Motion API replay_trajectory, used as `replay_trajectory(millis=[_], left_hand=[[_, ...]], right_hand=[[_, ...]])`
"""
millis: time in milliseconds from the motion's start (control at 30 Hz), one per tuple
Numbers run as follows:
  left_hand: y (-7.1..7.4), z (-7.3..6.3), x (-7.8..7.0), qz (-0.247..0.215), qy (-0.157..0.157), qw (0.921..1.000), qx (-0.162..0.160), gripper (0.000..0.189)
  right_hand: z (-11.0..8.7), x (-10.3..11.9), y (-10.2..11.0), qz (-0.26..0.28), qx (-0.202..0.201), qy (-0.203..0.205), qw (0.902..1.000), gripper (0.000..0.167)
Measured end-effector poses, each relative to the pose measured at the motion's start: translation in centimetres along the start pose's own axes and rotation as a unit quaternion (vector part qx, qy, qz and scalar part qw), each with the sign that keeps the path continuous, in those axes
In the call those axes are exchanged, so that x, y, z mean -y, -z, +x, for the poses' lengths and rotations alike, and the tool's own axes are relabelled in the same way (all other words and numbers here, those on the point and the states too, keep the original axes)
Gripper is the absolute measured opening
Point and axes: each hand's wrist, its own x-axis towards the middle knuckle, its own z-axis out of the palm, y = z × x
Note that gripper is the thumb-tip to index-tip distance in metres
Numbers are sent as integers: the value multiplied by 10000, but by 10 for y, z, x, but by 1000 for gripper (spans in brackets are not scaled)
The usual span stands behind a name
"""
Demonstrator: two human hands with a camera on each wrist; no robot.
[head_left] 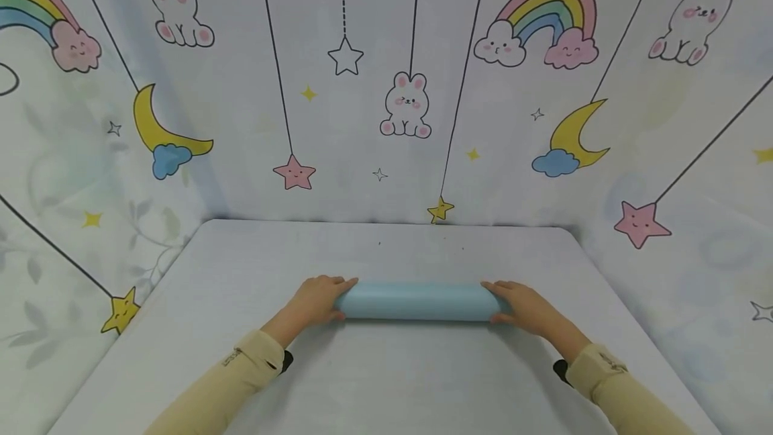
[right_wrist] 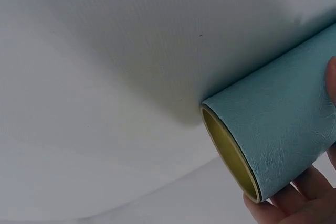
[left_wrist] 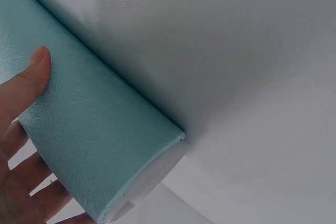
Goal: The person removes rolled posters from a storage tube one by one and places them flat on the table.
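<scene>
A light blue tube (head_left: pixel 417 302) with a creased, leather-like surface lies crosswise over the white table. My left hand (head_left: pixel 317 299) grips its left end, the thumb (left_wrist: pixel 26 87) along one side and the other fingers around the opposite side. Around the right end, my right hand (head_left: pixel 525 304) holds it in the same way. The right wrist view shows that end of the tube (right_wrist: pixel 278 124) as hollow, with a yellow inner wall. In the left wrist view the left end of the tube (left_wrist: pixel 100 124) looks pale and white inside its rim.
The white table (head_left: pixel 398 381) has rounded far corners and a few small dark specks near its back. Behind and beside it hangs a pale backdrop (head_left: pixel 241 86) printed with rabbits, rainbows, moons and stars. Both forearms wear beige sleeves (head_left: pixel 223 381).
</scene>
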Motion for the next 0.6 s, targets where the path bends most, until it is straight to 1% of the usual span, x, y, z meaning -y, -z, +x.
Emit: replay_trajectory(millis=[267, 467, 600], left_hand=[[-1, -10, -4, 231, -104, 9997, 41, 71], [0, -17, -8, 286, -253, 9992, -99, 70], [1, -21, -9, 314, -294, 9989, -165, 70]], right_hand=[[-10, 7, 0, -113, -33, -13, 9999, 68], [-15, 12, 0, -183, -24, -71, 9998, 69], [-17, 15, 2, -185, 25, -117, 9998, 69]])
